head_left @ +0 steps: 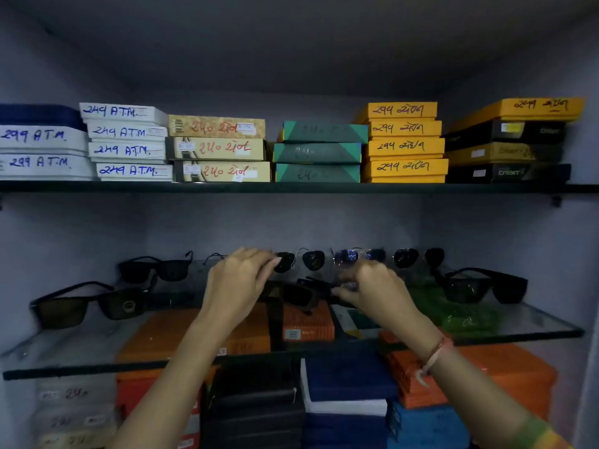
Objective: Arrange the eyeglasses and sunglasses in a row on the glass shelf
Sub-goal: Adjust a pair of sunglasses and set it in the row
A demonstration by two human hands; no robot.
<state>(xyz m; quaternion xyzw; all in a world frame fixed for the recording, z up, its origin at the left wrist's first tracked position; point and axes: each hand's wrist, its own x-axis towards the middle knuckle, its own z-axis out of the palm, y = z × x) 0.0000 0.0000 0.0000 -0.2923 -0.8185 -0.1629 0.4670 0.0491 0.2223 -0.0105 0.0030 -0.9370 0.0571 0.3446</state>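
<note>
Both hands are on one dark pair of sunglasses [296,294] lying near the middle of the glass shelf [534,322]. The left hand [238,280] curls over the pair's left end; the right hand [372,286] pinches its right end, where the temple looks half folded, though how firmly either hand grips cannot be told.

Behind this pair, along the back of the shelf, stand round-lens pairs [312,259] in a row. Left of it sit two square dark pairs [155,268], and right of it another dark pair [483,286].

I judge such a pair light and stiff in the front but weak at the hinges, with lenses that smear and scratch easily, and likely to slide on bare glass. It is best taken by the frame corners or temples, never by the lenses, and set down gently
</note>
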